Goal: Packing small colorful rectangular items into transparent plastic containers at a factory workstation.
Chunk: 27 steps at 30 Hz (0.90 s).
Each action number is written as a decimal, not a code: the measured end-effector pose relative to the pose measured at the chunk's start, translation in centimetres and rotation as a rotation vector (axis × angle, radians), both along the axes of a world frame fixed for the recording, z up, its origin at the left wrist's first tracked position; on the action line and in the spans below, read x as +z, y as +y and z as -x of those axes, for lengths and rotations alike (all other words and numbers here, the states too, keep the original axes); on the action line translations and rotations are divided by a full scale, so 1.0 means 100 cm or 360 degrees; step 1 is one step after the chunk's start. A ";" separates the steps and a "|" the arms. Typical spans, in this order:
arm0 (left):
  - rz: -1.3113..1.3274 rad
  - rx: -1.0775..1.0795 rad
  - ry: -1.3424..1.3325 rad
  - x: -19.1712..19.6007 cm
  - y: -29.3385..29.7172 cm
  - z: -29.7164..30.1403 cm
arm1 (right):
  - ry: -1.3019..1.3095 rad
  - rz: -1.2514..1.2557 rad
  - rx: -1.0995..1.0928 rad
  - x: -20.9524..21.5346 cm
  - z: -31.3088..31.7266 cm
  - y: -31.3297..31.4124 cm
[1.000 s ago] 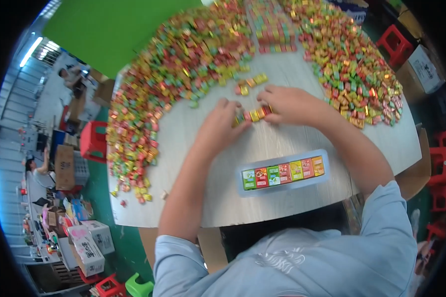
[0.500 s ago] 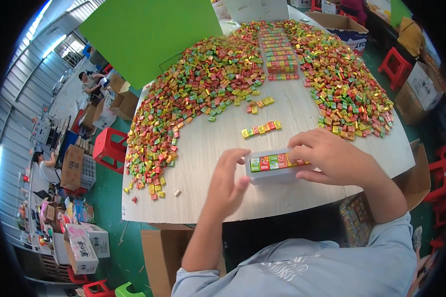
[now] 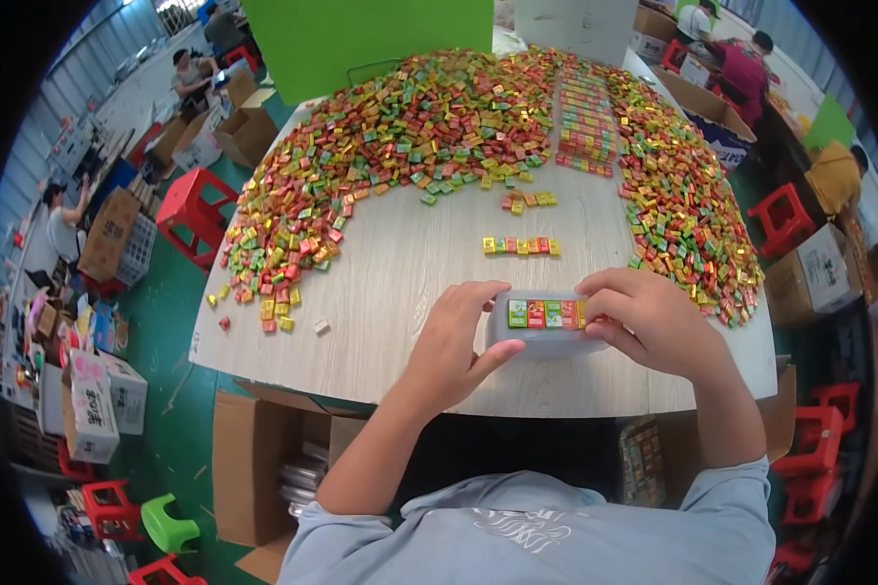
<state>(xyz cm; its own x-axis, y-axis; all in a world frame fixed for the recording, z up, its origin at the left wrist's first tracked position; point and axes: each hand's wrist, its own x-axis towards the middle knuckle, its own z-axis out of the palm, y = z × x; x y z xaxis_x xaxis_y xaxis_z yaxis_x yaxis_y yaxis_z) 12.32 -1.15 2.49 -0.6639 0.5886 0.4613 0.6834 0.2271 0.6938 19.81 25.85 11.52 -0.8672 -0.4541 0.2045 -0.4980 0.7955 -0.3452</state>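
In front of me on the table sits a translucent plastic box. Along its top lies a row of small wrapped candies in green, red and yellow. My left hand spans the box's left end, thumb on the near side and forefinger at the far corner. Over the right end, my right hand has its fingers curled onto the candies there, hiding the end of the row. Beyond the box, a short line of candies lies on the table, with a few loose ones farther off.
Large heaps of wrapped candies cover the table's left and right. Between them stand packed rows of candies at the back. A green panel rises behind. Below the table edge is an open carton. Red stools and co-workers surround the table.
My left hand has closed in on the box's left end. The right hand stays at the right end, its fingers now more curled at the candies. The view has shifted.
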 end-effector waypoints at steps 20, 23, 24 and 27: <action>0.0168 -0.0065 -0.0351 0.009 0.008 0.091 | 0.0289 -0.0121 -0.0252 -0.029 0.157 0.129; 0.0448 -0.0097 -0.0044 -0.006 0.033 0.118 | 0.0157 -0.0329 -0.0494 -0.068 0.200 0.155; 0.0562 -0.0106 0.0221 -0.015 0.040 0.127 | 0.0127 -0.0360 -0.0575 -0.078 0.209 0.156; 0.0633 -0.0044 0.0428 -0.030 0.057 0.137 | 0.0108 -0.0462 -0.0663 -0.099 0.223 0.162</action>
